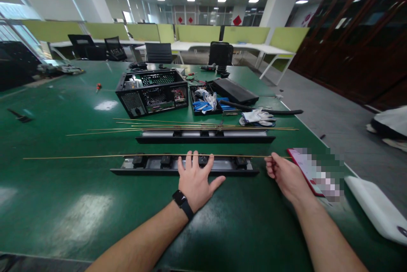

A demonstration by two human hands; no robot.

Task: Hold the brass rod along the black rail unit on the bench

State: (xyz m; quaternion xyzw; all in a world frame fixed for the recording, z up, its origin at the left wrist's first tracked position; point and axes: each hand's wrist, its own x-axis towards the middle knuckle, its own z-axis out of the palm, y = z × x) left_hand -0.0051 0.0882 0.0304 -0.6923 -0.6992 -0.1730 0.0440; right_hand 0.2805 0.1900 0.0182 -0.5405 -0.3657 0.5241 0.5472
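Observation:
A long thin brass-coloured rod (79,157) stretches left to right over a black-edged metal rail (184,172) that carries several black blocks (165,161). My right hand (282,172) pinches the rod near its right end, beyond the rail. Spread flat, my left hand (195,179) lies over the middle of the rail, its fingertips at the rod; it wears a dark watch. Whether those fingertips press on the rod I cannot tell. Behind, a second similar rail (206,140) has several more thin rods (95,129) lying along it.
Farther back on the green table (79,212) stand an open black computer case (152,94), a tray of gloves (205,100), a flat black panel (233,90) and a white glove (258,117). To the right lie a red-edged flat object (302,170) and a white object (375,204).

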